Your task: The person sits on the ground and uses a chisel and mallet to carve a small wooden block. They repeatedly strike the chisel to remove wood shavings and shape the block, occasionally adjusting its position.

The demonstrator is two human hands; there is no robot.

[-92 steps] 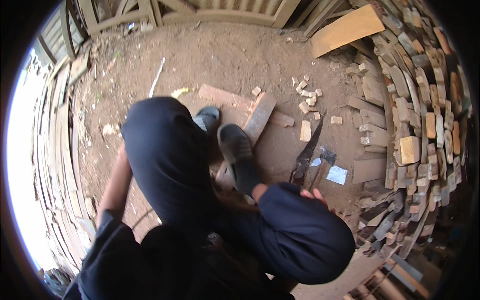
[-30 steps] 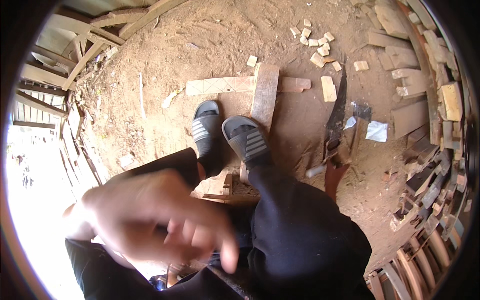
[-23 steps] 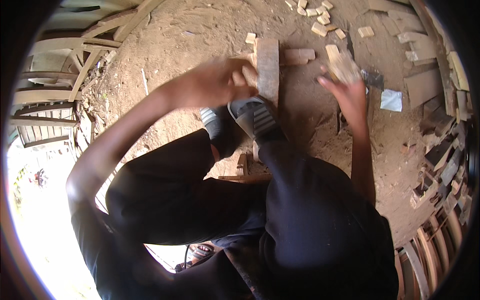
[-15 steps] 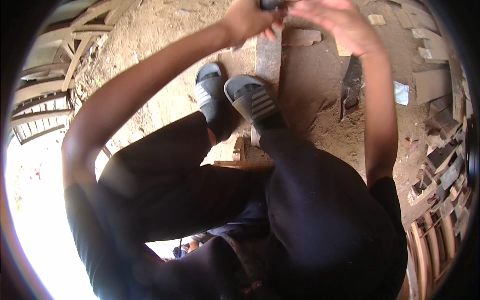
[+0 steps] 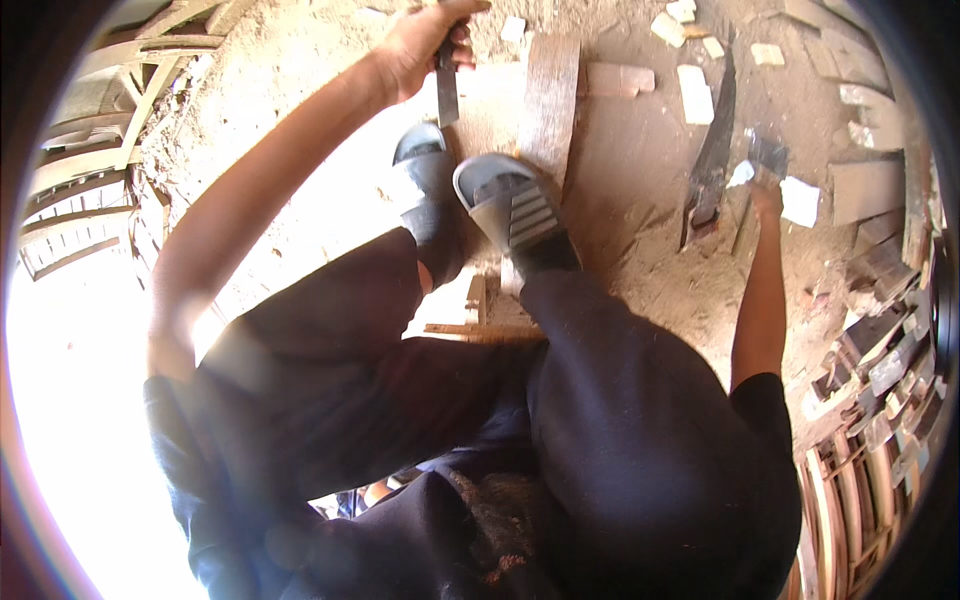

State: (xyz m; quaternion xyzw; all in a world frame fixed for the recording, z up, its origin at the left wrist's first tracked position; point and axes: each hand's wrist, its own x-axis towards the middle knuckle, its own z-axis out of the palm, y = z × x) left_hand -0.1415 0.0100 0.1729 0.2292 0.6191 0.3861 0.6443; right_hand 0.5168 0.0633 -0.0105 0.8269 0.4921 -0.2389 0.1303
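My left hand (image 5: 415, 50) is closed around a dark, flat-bladed tool (image 5: 447, 95), its strip-like blade pointing down toward my left sandal. A brown end of it sticks out above my fingers. Far over on the right, my right hand (image 5: 768, 198) reaches down to the ground. Its small, blurred fingers appear closed at a tool with a dark block-like head (image 5: 768, 155); a brown handle seems to run beside the hand. White scraps (image 5: 800, 202) lie next to it. A wooden plank (image 5: 552, 90) extends away from my sandals (image 5: 510, 205).
A long dark piece of wood (image 5: 712, 150) lies between the plank and my right hand. Pale offcuts (image 5: 695, 95) are scattered at the far right. Piled wood scraps (image 5: 880, 340) line the right edge, and a timber frame (image 5: 150, 100) stands at the left.
My hands have moved apart from the far middle. The left has come leftward and nearer with the bladed tool; the right, earlier open and raised, has dropped to the ground at the right.
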